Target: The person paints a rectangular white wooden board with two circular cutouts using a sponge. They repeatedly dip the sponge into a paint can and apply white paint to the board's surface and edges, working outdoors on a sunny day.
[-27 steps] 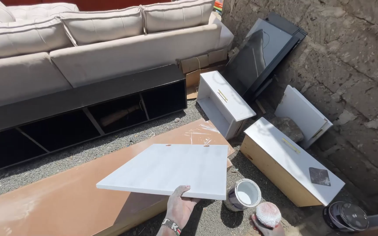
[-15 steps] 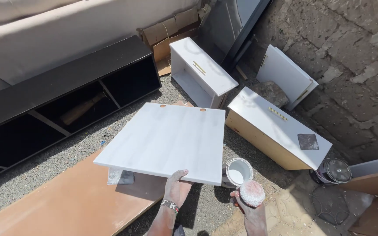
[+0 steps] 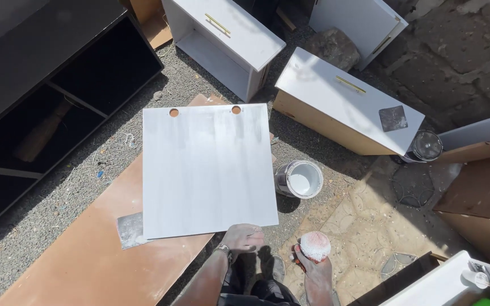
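At the bottom edge of the view, the left hand (image 3: pixel 243 237) grips the near edge of a white painted panel (image 3: pixel 208 170), fingers curled over that edge close to its right corner. Panel extends straight away from the fingers; its long axis runs near to far, with two round holes at the far edge. It is held roughly flat above a long brown board (image 3: pixel 86 255) that lies diagonally on the gravel. Left forearm comes up from below, wrist bent back slightly, a band on the wrist.

Just right of it, the right hand (image 3: pixel 313 266) is clenched around a paint-caked roller or sponge (image 3: pixel 315 245), pink-white, held upright and clear of the panel. Left hand is the only one in contact with the panel; right is near but apart.

Beyond the right hand, an open paint can (image 3: pixel 299 178) with white paint stands on the ground just beside the panel's right edge.

Farther off: white drawer boxes (image 3: pixel 347 102) with brass handles, a dark jar (image 3: pixel 425 146), a black shelf unit (image 3: pixel 52 85) at far left.
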